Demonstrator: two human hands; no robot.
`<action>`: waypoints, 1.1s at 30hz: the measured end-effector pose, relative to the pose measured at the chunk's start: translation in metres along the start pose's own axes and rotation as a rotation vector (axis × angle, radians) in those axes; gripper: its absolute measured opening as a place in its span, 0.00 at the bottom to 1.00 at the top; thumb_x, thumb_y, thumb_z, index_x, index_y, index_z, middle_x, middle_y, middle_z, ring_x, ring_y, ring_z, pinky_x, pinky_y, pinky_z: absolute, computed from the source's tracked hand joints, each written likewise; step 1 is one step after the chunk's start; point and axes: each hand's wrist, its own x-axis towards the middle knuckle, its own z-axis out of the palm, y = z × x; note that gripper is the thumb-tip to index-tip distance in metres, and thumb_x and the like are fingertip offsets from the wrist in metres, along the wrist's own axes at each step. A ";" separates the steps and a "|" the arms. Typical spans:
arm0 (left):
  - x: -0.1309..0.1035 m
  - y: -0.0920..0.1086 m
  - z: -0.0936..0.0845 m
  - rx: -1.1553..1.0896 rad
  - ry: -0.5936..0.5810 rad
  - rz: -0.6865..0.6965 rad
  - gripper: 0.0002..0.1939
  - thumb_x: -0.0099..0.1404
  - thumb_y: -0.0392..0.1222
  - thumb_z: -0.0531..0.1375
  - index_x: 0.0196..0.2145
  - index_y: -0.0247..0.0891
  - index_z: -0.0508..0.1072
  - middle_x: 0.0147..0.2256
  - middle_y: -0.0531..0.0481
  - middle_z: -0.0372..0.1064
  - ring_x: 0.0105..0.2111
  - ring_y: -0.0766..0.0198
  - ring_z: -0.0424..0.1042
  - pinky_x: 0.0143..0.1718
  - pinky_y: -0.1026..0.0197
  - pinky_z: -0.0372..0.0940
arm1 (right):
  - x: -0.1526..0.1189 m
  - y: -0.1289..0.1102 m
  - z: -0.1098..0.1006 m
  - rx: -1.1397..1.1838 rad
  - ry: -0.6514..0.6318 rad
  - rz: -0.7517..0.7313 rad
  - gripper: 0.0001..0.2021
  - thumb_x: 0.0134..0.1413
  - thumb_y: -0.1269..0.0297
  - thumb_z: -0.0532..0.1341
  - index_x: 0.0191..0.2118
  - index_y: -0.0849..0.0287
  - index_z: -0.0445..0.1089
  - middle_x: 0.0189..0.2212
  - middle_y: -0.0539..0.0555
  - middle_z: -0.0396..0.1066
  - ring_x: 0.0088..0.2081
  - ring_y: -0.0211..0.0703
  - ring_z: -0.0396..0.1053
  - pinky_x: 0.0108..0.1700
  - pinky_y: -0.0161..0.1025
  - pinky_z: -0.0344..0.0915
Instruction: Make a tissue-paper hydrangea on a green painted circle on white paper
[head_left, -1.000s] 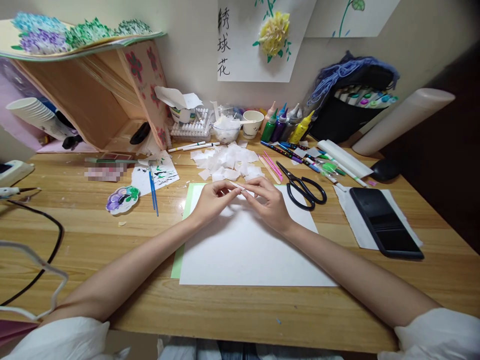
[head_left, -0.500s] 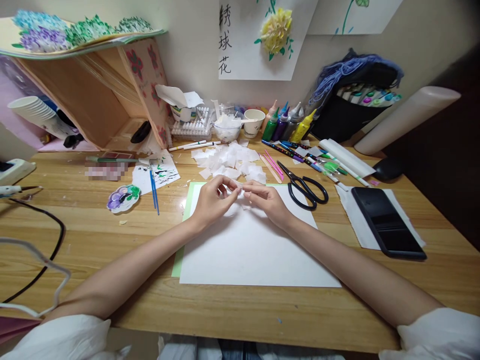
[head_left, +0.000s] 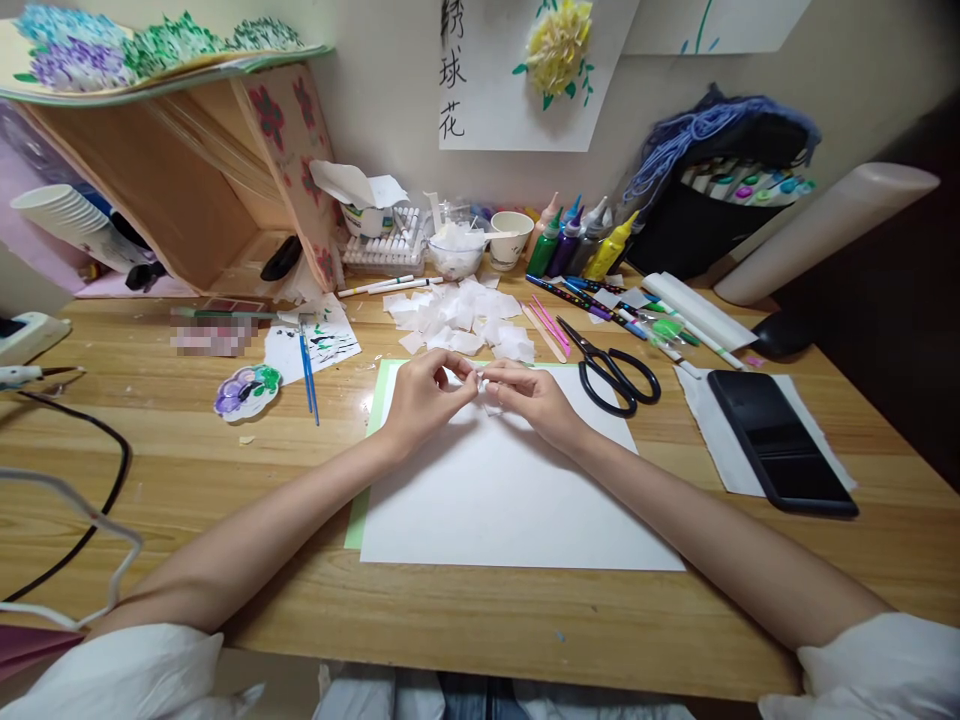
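Two hands [head_left: 426, 402] pinch paper [head_left: 481, 384]; clear bowl [head_left: 456, 263] holds white pieces [head_left: 459, 237].

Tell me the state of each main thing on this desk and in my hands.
Left hand: pinching
Right hand: pinching
Small white piece: pinched between both hands
White sheet: flat, over green sheet
Scissors: lying down, handles spread
Phone: lying, screen dark
Palette: paint-smeared
Yellow bottle: upright
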 end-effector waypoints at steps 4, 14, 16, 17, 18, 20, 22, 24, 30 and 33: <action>-0.001 0.000 0.001 -0.011 -0.011 0.012 0.05 0.56 0.41 0.60 0.28 0.36 0.71 0.26 0.53 0.70 0.21 0.71 0.58 0.23 0.66 0.55 | 0.000 0.003 0.001 0.000 0.026 0.016 0.12 0.52 0.61 0.61 0.42 0.57 0.75 0.41 0.57 0.70 0.42 0.44 0.67 0.44 0.44 0.62; -0.003 -0.001 0.004 0.015 -0.048 0.077 0.06 0.58 0.42 0.60 0.29 0.37 0.71 0.27 0.53 0.71 0.20 0.72 0.58 0.22 0.67 0.55 | 0.003 0.003 0.004 0.039 0.164 0.065 0.09 0.46 0.60 0.64 0.32 0.59 0.75 0.32 0.54 0.74 0.37 0.43 0.70 0.42 0.40 0.63; -0.004 -0.001 0.004 0.032 -0.064 0.117 0.08 0.57 0.44 0.61 0.31 0.37 0.71 0.30 0.53 0.71 0.21 0.72 0.59 0.23 0.67 0.56 | 0.003 0.005 0.005 0.083 0.194 0.090 0.10 0.43 0.59 0.66 0.32 0.59 0.75 0.32 0.54 0.74 0.37 0.43 0.70 0.42 0.40 0.64; -0.004 -0.001 0.004 0.042 -0.071 0.138 0.09 0.56 0.44 0.62 0.32 0.37 0.70 0.31 0.52 0.71 0.21 0.72 0.59 0.23 0.67 0.56 | 0.004 0.005 0.005 0.101 0.204 0.102 0.11 0.42 0.58 0.66 0.32 0.59 0.74 0.32 0.54 0.74 0.37 0.43 0.70 0.41 0.40 0.65; -0.004 0.000 0.004 0.052 -0.076 0.158 0.09 0.55 0.44 0.62 0.33 0.37 0.70 0.32 0.52 0.71 0.22 0.73 0.60 0.23 0.67 0.57 | 0.004 0.005 0.005 0.112 0.211 0.114 0.12 0.41 0.58 0.67 0.32 0.59 0.74 0.32 0.54 0.74 0.36 0.43 0.70 0.40 0.40 0.65; -0.005 -0.001 0.004 0.078 -0.074 0.191 0.08 0.56 0.42 0.62 0.33 0.37 0.70 0.32 0.53 0.71 0.22 0.73 0.60 0.24 0.68 0.57 | 0.004 0.005 0.006 0.114 0.226 0.122 0.14 0.40 0.57 0.67 0.33 0.59 0.73 0.31 0.53 0.74 0.34 0.43 0.70 0.38 0.40 0.65; -0.004 -0.001 0.004 0.101 -0.053 0.203 0.05 0.59 0.41 0.59 0.31 0.37 0.70 0.30 0.53 0.71 0.22 0.73 0.59 0.25 0.67 0.57 | 0.004 0.005 0.005 0.084 0.242 0.113 0.14 0.40 0.57 0.67 0.33 0.59 0.72 0.31 0.53 0.74 0.33 0.41 0.69 0.38 0.40 0.65; -0.003 -0.002 0.003 0.108 -0.031 0.181 0.05 0.61 0.40 0.57 0.30 0.37 0.70 0.28 0.54 0.70 0.21 0.72 0.59 0.25 0.67 0.56 | 0.005 0.005 0.004 0.046 0.265 0.099 0.14 0.41 0.58 0.67 0.34 0.59 0.72 0.30 0.53 0.72 0.32 0.40 0.68 0.37 0.39 0.64; 0.003 -0.007 0.001 0.000 -0.008 -0.011 0.08 0.60 0.44 0.58 0.29 0.36 0.70 0.25 0.54 0.67 0.21 0.71 0.60 0.23 0.67 0.55 | 0.008 0.008 0.000 0.014 0.336 0.053 0.10 0.43 0.62 0.64 0.34 0.59 0.69 0.31 0.52 0.70 0.31 0.38 0.65 0.35 0.37 0.62; 0.006 -0.011 0.001 -0.081 0.004 -0.097 0.10 0.60 0.46 0.58 0.30 0.36 0.70 0.23 0.54 0.65 0.20 0.70 0.60 0.23 0.67 0.55 | 0.008 0.008 -0.001 -0.008 0.366 0.050 0.09 0.43 0.63 0.63 0.33 0.59 0.68 0.30 0.51 0.69 0.30 0.37 0.64 0.34 0.36 0.61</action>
